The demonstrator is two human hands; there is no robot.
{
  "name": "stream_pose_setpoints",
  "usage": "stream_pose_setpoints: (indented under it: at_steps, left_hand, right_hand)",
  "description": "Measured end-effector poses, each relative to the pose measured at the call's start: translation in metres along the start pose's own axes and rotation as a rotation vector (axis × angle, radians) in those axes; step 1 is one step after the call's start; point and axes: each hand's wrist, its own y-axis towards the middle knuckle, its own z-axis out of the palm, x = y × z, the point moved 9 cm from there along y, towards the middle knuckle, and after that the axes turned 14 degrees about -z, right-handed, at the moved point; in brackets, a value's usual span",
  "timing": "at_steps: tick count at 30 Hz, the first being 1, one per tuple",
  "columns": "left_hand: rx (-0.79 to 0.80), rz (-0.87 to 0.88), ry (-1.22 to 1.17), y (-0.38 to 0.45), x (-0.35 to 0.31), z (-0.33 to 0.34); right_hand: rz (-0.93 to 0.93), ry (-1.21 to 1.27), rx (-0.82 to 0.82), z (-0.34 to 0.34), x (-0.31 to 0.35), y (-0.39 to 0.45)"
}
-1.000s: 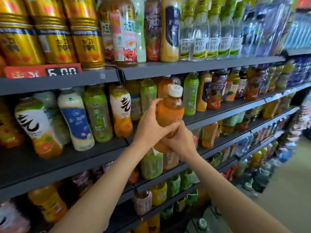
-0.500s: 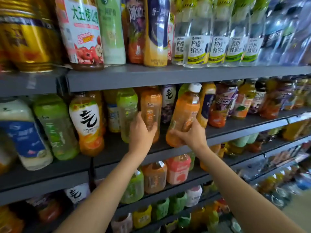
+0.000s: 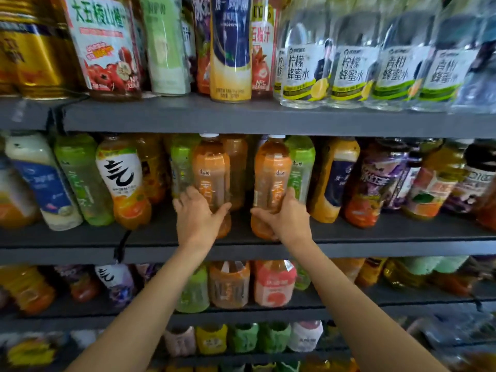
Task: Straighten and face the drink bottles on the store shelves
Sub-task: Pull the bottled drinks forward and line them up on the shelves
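Observation:
Two orange drink bottles with white caps stand upright side by side on the middle grey shelf (image 3: 375, 233). My left hand (image 3: 197, 214) grips the lower part of the left orange bottle (image 3: 212, 170). My right hand (image 3: 284, 218) grips the lower part of the right orange bottle (image 3: 272, 170), fingers wrapped round its right side. Both orange labels face me. A gap of dark shelf lies between the two bottles.
Green bottles (image 3: 300, 162) stand behind and beside the orange pair. A white-labelled orange bottle (image 3: 123, 181) leans at the left, a yellow and navy bottle (image 3: 335, 178) stands at the right. The shelf above (image 3: 241, 116) carries clear lemon-water bottles (image 3: 303, 68); lower shelves hold more drinks.
The right hand carried the orange bottle from mid-air onto the middle shelf and stood it upright. The left hand left that bottle and took hold of the neighbouring orange one. My view swung left.

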Motion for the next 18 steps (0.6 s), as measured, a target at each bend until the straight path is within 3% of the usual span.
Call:
stream_pose_setpoints:
  at_steps: [10, 18]
  left_hand:
    - [0.125, -0.007, -0.014, 0.005, 0.008, -0.007]
    - [0.131, 0.014, -0.05, 0.007, 0.011, -0.006]
  right_hand:
    - [-0.055, -0.006, 0.072, 0.008, 0.005, 0.003]
    - [-0.016, 0.196, 0.247, 0.055, 0.04, 0.022]
